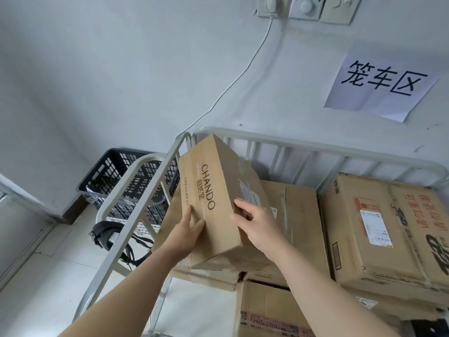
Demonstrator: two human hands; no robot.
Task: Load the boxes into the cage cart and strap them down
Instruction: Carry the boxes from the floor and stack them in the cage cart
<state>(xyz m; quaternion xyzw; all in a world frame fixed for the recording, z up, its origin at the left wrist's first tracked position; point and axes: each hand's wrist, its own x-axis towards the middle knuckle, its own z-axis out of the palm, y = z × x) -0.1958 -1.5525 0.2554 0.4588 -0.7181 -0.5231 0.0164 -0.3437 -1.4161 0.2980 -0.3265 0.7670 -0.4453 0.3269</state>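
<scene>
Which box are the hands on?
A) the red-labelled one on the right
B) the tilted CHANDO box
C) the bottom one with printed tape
B: the left hand presses flat on the printed face of the CHANDO box, and the right hand grips its edge.

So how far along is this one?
Done: several boxes, like the large taped box, sit in the cage cart. In hand: the left hand presses and the right hand grips the tilted CHANDO box over the stack. Left: setting it down and strapping; the black strap hangs at the cart's side.
</scene>
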